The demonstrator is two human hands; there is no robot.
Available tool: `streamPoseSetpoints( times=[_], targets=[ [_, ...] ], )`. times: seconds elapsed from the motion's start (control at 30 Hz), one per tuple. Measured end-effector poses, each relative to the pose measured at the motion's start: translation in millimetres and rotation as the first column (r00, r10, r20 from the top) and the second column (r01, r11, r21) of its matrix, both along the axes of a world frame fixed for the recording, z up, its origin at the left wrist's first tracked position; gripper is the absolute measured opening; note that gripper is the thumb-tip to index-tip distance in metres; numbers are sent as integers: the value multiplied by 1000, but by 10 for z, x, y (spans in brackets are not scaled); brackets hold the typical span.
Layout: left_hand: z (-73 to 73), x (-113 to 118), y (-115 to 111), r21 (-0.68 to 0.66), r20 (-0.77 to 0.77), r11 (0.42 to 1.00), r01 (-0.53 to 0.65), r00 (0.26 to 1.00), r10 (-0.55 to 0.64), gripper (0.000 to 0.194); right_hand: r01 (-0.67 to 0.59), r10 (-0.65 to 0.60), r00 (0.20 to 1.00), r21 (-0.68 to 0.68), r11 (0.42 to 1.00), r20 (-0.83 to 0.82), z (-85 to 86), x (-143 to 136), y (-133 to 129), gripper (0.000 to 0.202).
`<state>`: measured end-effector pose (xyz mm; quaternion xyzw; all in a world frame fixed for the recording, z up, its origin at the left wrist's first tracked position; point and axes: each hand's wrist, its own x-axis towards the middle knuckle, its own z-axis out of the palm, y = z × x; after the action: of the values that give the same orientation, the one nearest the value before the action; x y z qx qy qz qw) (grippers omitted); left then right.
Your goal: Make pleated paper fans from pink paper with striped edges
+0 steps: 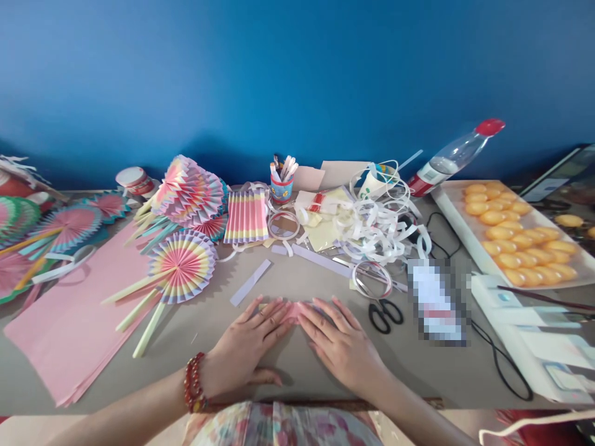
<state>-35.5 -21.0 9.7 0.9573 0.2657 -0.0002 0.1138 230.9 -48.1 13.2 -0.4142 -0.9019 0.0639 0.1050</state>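
Pink paper (293, 312) lies partly under both hands (242, 347), showing between them.

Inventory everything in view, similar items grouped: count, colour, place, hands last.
Small paper: one, pink, under fingertips
Paper fans: several, multicoloured, left
Large sheets: stacked, pink, left
Pleated paper: one, striped, back
Pen cup: one, blue-red, back
Paper strips: several, lavender, centre
Curled strips: many, white, back
Ring-shaped rolls: two, clear, mid-table
Scissors: one, black-handled, right
Bottle: one, clear, back right
Tray: one, white, right
Oval pieces: many, yellow, in tray
Wall: one, blue, behind
Left hand: one, bare, centre
Right hand: one, bare, centre
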Motion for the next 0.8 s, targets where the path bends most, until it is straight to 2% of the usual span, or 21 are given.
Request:
streamPoseSetpoints(
  times=[0.2, 0.4, 0.47, 0.63, 0.8],
  targets=[
    [-18, 2, 5, -27, 11, 1000, 1, 1000, 0, 94, 17, -16, 1000, -61, 998, 7, -47, 143, -72, 63],
    [-6, 10, -5, -15, 8, 1000, 0, 1000, 0, 92, 6, 0, 997, -69, 998, 80, -62, 164, -80, 64],
    [4, -41, -25, -9, 2, 1000, -8, 1000, 8, 93, -8, 14, 994, -56, 998, 106, -73, 169, -82, 64],
    [13, -270, -105, 20, -46, 991, -134, 990, 134, 94, -30, 35, 992, -44, 999, 121, -97, 184, -86, 67],
    [4, -339, -145, 36, -56, 988, -152, 987, 153, 88, -19, 24, 995, -57, 998, 93, -79, 176, -75, 65]
  ],
)
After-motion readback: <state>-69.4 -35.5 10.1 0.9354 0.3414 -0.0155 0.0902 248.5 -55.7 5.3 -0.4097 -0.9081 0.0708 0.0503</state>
